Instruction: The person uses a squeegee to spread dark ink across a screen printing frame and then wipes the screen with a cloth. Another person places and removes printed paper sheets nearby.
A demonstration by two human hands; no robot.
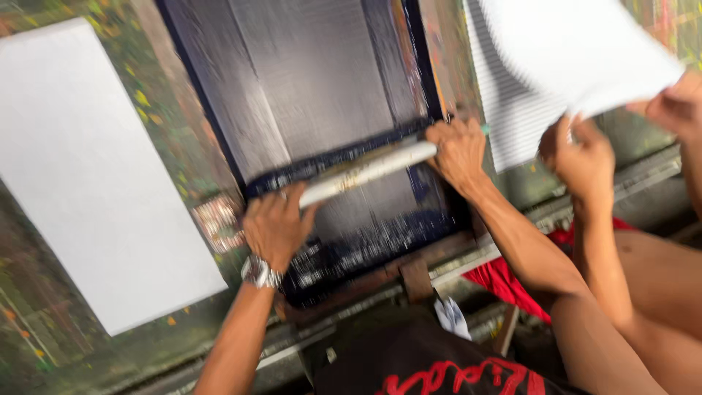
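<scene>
Both hands (274,223) (457,150) gripping blurred squeegee (365,172), screen (307,80) cropped

Paint-spattered counter

The counter (44,322) fills the left of the frame, mottled green with yellow and orange flecks; a metal rail (468,267) edges it along the bottom right.

Your hands grip a pale cream squeegee handle (369,170) across a screen (307,80) coated in black ink, dark-blue framed. At 9 o'clock lies a plain white sheet (88,168). The table (29,322) shows green with yellow and orange paint flecks. At 2 o'clock: white fabric (578,44), finely grey-striped.
</scene>
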